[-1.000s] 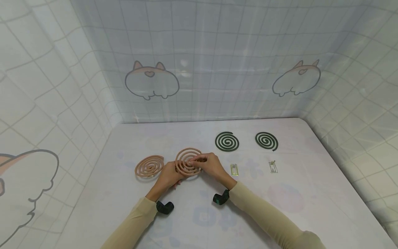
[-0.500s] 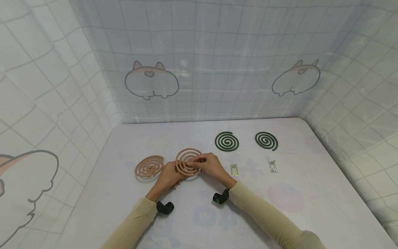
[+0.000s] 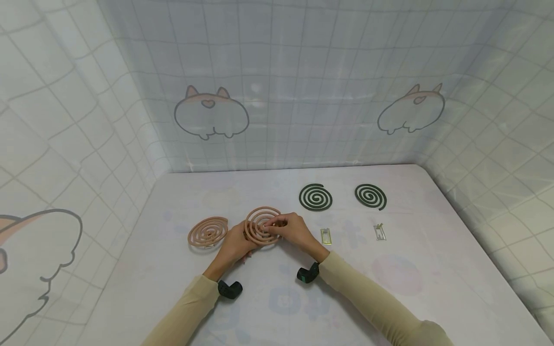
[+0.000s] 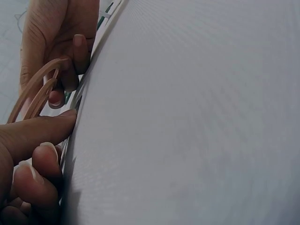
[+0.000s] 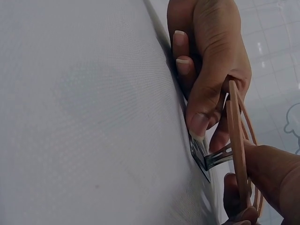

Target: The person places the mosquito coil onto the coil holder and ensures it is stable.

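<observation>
A brown mosquito coil [image 3: 262, 226] is tilted between the hands, its middle at the upright prong of a small metal coil stand [image 5: 213, 158]. My right hand [image 3: 295, 230] pinches the coil near its centre. My left hand [image 3: 235, 244] is partly behind the coil; in the right wrist view its thumb [image 5: 199, 124] holds the stand's flat base against the table. Left of that hand, another brown mosquito coil [image 3: 209, 232] sits raised on its own stand [image 3: 209, 246], mostly hidden below it. In the left wrist view the coil's rings show between both hands.
Two dark green mosquito coils, one nearer [image 3: 316, 197] and one farther right [image 3: 371, 196], lie flat at the back of the white table [image 3: 277, 307]. In front of them lie a yellowish metal stand [image 3: 326, 236] and a silver one [image 3: 380, 232]. Patterned cloth walls surround the table.
</observation>
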Available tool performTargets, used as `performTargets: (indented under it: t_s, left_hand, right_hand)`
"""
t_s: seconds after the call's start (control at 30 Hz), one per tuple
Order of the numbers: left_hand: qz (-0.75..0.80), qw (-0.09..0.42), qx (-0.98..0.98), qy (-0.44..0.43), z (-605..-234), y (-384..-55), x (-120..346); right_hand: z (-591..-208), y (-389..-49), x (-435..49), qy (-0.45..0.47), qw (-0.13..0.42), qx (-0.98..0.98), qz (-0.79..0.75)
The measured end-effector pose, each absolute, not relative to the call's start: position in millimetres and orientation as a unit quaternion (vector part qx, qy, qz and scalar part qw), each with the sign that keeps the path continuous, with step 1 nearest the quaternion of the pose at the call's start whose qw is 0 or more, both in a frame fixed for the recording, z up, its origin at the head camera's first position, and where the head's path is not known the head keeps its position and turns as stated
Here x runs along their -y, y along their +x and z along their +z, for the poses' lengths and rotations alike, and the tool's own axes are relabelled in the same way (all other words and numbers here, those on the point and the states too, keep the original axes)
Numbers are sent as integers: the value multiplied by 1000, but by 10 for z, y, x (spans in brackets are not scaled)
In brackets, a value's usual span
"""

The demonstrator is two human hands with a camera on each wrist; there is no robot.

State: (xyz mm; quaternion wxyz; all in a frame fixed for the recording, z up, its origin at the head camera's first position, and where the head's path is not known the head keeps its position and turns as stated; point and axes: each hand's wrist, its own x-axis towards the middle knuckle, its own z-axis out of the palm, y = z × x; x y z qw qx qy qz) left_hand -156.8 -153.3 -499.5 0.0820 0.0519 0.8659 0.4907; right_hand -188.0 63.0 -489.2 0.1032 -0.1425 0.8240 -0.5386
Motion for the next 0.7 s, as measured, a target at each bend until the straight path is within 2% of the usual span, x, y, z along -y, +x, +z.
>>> performTargets:
  t_s: [0.7]
  left_hand:
    - [522,96,-847,32,-4982,-1561,1531]
  right_hand:
    - [-4889,-1866,-646,-170,84,-844,-502]
